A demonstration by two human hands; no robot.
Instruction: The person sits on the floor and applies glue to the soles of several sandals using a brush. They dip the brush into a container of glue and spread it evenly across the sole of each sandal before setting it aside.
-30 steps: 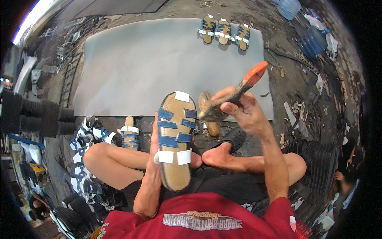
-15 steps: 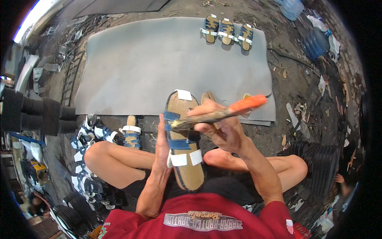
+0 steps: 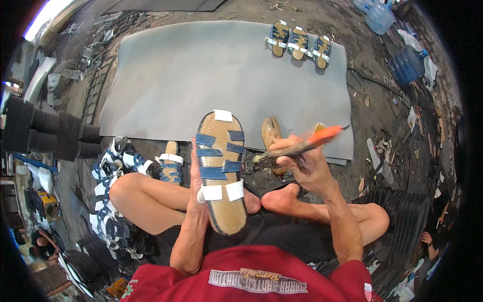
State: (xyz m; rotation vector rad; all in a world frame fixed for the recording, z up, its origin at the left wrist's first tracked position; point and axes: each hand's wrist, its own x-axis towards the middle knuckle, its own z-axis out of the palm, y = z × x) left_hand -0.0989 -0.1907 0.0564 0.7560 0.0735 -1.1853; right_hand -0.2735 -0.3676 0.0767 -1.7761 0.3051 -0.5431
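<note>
My left hand (image 3: pixel 194 176) grips a sandal upper on its tan insole (image 3: pixel 220 206) along the left edge. Blue strap ends lie folded over the insole's face, with white tabs at the top and lower down. My right hand (image 3: pixel 308 163) is closed around a glue-caked brush (image 3: pixel 289 152) with an orange end. The brush's dark tip points left, a little apart from the insole's right edge. Beyond the right hand, a tan shoe last (image 3: pixel 271 132) lies at the near edge of the grey mat (image 3: pixel 201 75).
Three strapped sandal pieces (image 3: pixel 299 44) stand at the mat's far right. Another sandal piece (image 3: pixel 171 163) lies by my left knee, beside a pile of blue-and-white sandals (image 3: pixel 113 201). Black ribbed sheets (image 3: pixel 402 216) sit at the right. Blue water jugs (image 3: pixel 406 65) stand far right.
The brush has moved right, off the straps and away from the insole. My left hand has shifted the insole slightly left and turned its face more toward me.
</note>
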